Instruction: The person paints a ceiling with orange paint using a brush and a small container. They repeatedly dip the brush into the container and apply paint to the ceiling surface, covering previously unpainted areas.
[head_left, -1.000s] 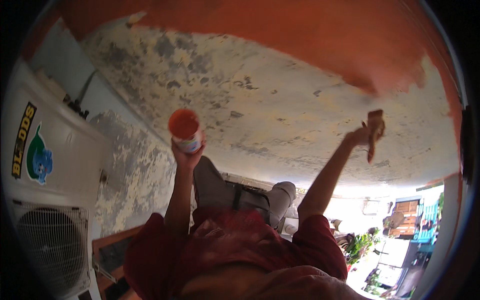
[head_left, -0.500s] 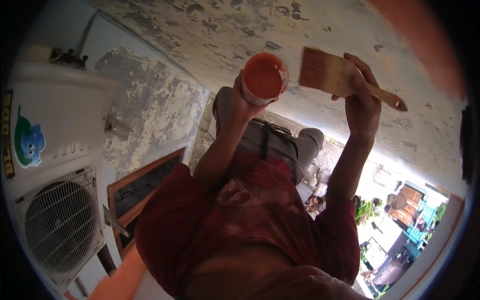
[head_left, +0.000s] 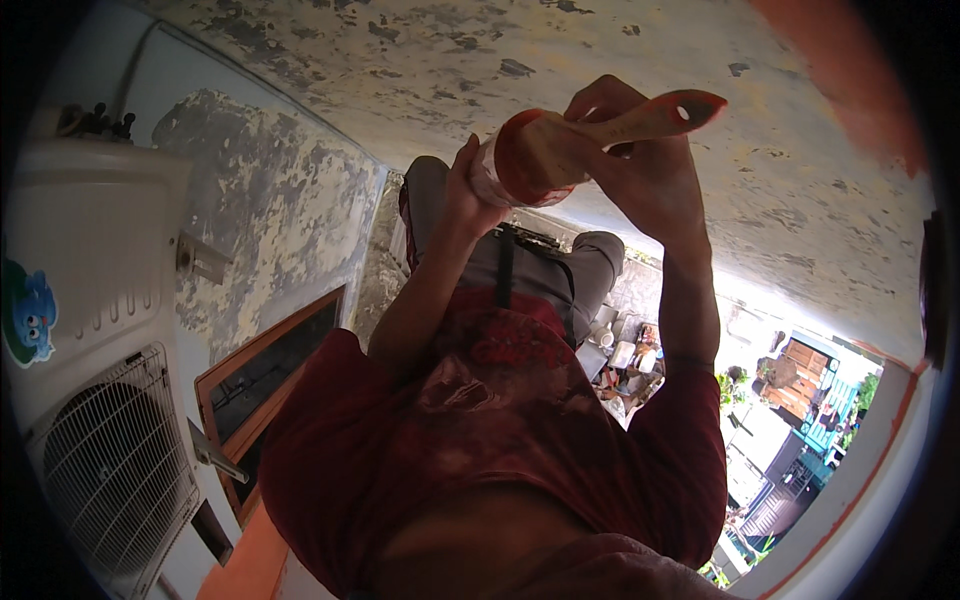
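Paintbrush (head_left: 640, 122), broad and flat with a smooth wooden handle, has its working end in the mouth of a round tub (head_left: 486, 182); its bristles are hidden from me. I see orange-red smears around the hole at the handle's rounded end. On my feed, the right hand (head_left: 650, 185) has its fingers bent closely around the brush. The left hand (head_left: 466, 205) curls about the tub's pale, curved side, parted only as wide as its girth. Orange-red paint (head_left: 513, 165) coats the inside. Beyond, I get a rough wall (head_left: 640, 60), mottled cream and grey, flaking, and leftward a ridged white fan unit (head_left: 85, 235) with a wire grille (head_left: 115, 470).
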